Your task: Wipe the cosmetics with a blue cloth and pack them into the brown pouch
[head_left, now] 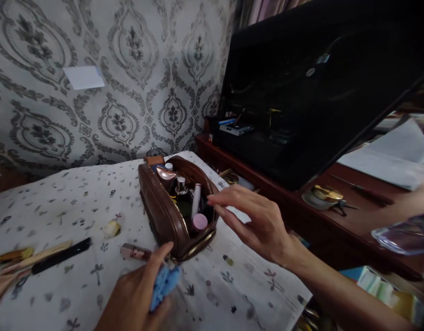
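Observation:
A brown leather toiletry bag [158, 209] stands unzipped on the cloth. Inside are a silver-capped bottle [181, 185], a white tube [196, 200], a round pink cap [199, 222] and a shiny rose-coloured item [166, 174]. My left hand [134, 287] closes round a blue fluffy charm [165, 282] at the bag's near corner, its thumb by the zip end. At the bag's right rim, my right hand [258, 220] is pinched; whatever lies between its fingertips is too small to make out. A lip gloss tube [135, 252] lies just left of the bag.
Long brushes [62, 255] lie at the left, touching another hand [5, 287]. A small yellowish item [111, 228] rests on the patterned cloth [84, 202]. To the right, a large black screen [284, 101] leans over a red-brown desk [357, 216]; a blurred arm holds clear glasses [401, 235].

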